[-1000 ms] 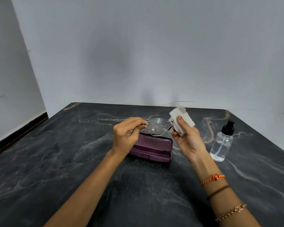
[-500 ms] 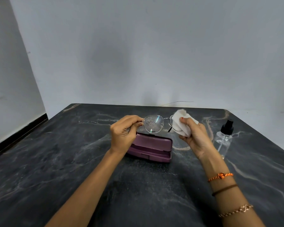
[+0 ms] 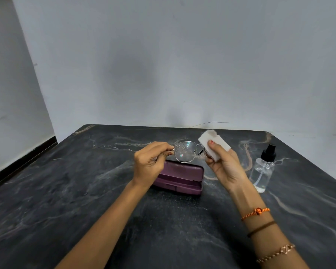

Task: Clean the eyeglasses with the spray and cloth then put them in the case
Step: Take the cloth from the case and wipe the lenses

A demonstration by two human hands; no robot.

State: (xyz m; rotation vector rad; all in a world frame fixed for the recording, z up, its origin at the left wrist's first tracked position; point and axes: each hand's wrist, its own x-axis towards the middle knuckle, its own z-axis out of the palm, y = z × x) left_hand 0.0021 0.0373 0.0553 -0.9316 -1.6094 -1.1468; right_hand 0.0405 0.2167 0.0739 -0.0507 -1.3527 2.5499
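Observation:
My left hand (image 3: 150,162) pinches the left end of the thin metal-framed eyeglasses (image 3: 184,152), held above the table; the visible lens is speckled with droplets. My right hand (image 3: 224,162) grips a folded white cloth (image 3: 213,143) around the other lens, thumb pressing on the cloth, so that lens is hidden. Below the glasses a purple case (image 3: 179,178) lies on the dark marble table (image 3: 85,191), its lid slightly ajar. A clear spray bottle (image 3: 264,168) with a black nozzle stands upright to the right of my right hand.
A pale wall rises right behind the table's far edge, with a thin wire (image 3: 209,123) lying along it. The table's left edge drops to a floor strip along another wall.
My right hand turned from palm-down back to palm facing me, with the cloth raised against the right lens. The glasses tilted slightly. My left hand stayed in place.

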